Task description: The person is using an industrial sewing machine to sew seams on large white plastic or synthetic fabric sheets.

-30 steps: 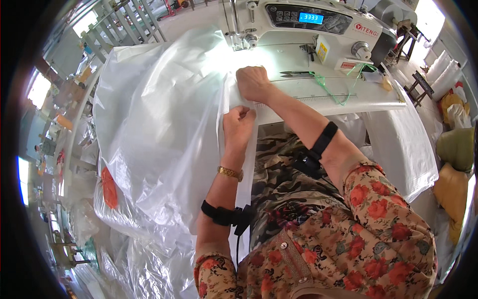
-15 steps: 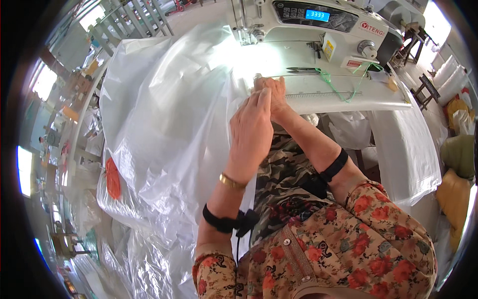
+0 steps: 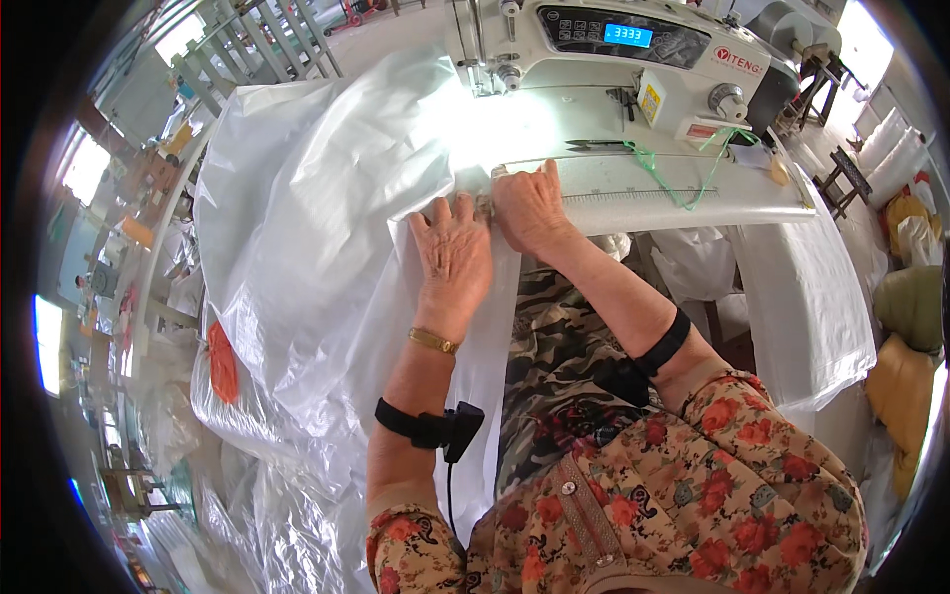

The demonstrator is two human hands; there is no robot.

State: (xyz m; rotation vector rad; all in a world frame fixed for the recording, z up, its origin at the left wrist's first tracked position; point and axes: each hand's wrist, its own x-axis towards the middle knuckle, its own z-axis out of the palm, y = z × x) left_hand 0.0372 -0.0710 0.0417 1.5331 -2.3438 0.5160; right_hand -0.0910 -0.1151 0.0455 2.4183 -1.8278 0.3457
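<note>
A large translucent white plastic sheet spreads over the left of the sewing table and hangs down beside my lap. My left hand, palm down, has its fingers bent over the sheet's edge at the table front and grips it. Close on its right, my right hand is closed with curled fingers on the same edge; its fingertips are partly hidden. Both hands sit just in front of the brightly lit needle area of a white sewing machine, a little apart from each other.
Dark thread snips and a green cord lie on the table right of my hands. Folded white plastic hangs off its right side. An orange-red bundle rests against the sheet at left. A dark stool stands far right.
My left hand has come off my right hand and moved left and nearer, onto the sheet's edge. My right hand has shifted slightly left and nearer. The sheet's edge has been drawn toward me.
</note>
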